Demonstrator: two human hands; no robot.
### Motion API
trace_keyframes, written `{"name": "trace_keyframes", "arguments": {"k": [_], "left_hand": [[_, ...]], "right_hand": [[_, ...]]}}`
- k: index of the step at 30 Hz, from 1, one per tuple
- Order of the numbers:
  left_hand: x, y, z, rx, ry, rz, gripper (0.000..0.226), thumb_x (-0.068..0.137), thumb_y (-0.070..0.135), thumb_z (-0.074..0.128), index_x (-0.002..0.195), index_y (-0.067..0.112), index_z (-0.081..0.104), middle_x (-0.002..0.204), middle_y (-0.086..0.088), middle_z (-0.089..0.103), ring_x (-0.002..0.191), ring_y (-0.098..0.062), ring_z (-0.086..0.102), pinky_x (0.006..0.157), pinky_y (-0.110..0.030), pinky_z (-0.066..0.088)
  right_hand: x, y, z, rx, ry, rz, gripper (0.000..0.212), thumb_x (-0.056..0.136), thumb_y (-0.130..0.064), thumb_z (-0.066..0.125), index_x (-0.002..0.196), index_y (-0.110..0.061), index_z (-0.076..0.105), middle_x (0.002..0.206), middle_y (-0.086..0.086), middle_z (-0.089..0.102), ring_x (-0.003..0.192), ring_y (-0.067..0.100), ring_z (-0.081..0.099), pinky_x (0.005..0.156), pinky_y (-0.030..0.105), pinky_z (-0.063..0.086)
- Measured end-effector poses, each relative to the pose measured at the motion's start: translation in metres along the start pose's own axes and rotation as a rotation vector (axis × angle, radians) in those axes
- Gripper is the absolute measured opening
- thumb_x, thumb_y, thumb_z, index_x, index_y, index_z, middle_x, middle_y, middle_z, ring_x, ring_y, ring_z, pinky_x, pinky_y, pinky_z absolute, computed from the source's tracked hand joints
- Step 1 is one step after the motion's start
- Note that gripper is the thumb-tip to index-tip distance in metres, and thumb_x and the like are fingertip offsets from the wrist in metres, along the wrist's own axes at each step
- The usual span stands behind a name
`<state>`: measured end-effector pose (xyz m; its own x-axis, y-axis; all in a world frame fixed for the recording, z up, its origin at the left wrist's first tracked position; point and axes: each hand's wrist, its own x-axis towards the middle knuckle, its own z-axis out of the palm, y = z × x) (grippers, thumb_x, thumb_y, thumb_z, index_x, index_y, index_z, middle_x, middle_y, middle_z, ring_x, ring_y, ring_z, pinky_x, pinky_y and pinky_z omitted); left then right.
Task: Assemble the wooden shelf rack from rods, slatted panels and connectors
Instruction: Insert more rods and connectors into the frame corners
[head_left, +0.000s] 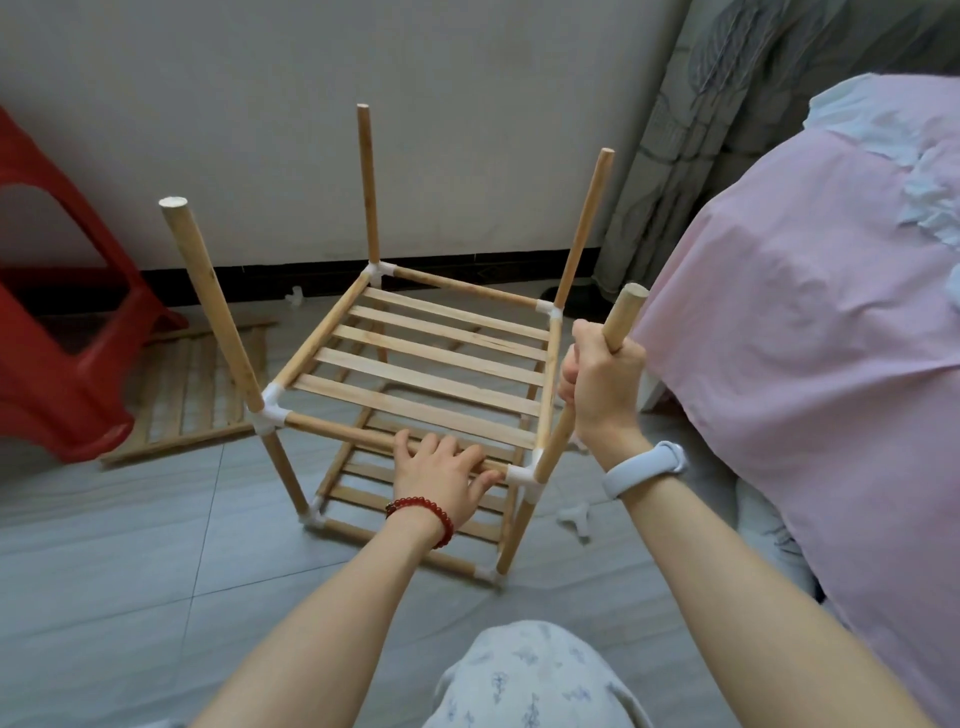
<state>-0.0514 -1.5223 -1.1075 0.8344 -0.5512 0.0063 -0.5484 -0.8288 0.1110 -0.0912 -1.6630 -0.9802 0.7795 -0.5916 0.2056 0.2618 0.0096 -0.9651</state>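
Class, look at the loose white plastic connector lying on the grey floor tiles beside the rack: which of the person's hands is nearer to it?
Right. The right hand grips an upright wooden rod above the loose white plastic connector; the left hand rests on the front rail, further left.

stool (62, 332) left of rack (415, 374), bed (805, 312) right

Both bare forearms reach forward and down. The left hand (441, 467) lies palm down, fingers spread and fairly straight, pressing on a horizontal rod (343, 432), a red bead bracelet (423, 512) round its wrist. The right hand (602, 379) sits higher, fingers curled tight round an upright rod (621, 319) just below its top end, back of hand toward the camera, a pale band (644, 467) on its wrist.
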Motion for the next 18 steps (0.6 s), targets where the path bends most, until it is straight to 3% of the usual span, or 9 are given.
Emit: {"name": "trace_keyframes", "arguments": {"k": [5, 10, 14, 18], "left_hand": [[0.01, 0.006, -0.006, 0.046, -0.019, -0.07, 0.038, 0.094, 0.057, 0.024, 0.108, 0.036, 0.053, 0.109, 0.006, 0.056, 0.11, -0.019, 0.046, 0.1, -0.048, 0.02], [0.034, 0.009, -0.004, 0.006, 0.003, -0.169, 0.039, 0.095, 0.056, 0.023, 0.111, 0.037, 0.053, 0.106, 0.007, 0.055, 0.108, -0.018, 0.045, 0.098, -0.047, 0.021], [0.066, -0.005, -0.002, -0.077, -0.017, -0.187, 0.035, 0.094, 0.056, 0.027, 0.111, 0.04, 0.054, 0.105, 0.01, 0.054, 0.112, -0.017, 0.042, 0.101, -0.052, 0.016], [0.091, -0.029, -0.001, -0.016, 0.014, -0.196, 0.038, 0.092, 0.059, 0.026, 0.112, 0.041, 0.053, 0.105, 0.008, 0.053, 0.111, -0.019, 0.042, 0.103, -0.053, 0.016]], "right_hand": [[0.02, 0.004, -0.002, 0.025, -0.124, 0.018, 0.044, 0.095, -0.003, 0.042, 0.052, -0.014, 0.038, 0.037, -0.01, 0.036, 0.034, 0.005, 0.032, 0.037, 0.017, 0.029], [0.058, 0.013, 0.009, 0.019, -0.148, -0.024, 0.058, 0.093, -0.001, 0.041, 0.041, -0.026, 0.04, 0.036, -0.012, 0.036, 0.032, 0.004, 0.032, 0.036, 0.015, 0.029], [0.089, 0.025, 0.025, -0.058, -0.128, -0.065, 0.045, 0.094, -0.007, 0.043, 0.051, -0.017, 0.04, 0.037, -0.009, 0.039, 0.035, 0.003, 0.036, 0.038, 0.016, 0.033], [0.11, 0.034, 0.044, -0.119, -0.123, -0.07, 0.039, 0.096, -0.015, 0.045, 0.058, -0.017, 0.039, 0.047, -0.004, 0.039, 0.043, 0.01, 0.037, 0.043, 0.023, 0.035]]}}
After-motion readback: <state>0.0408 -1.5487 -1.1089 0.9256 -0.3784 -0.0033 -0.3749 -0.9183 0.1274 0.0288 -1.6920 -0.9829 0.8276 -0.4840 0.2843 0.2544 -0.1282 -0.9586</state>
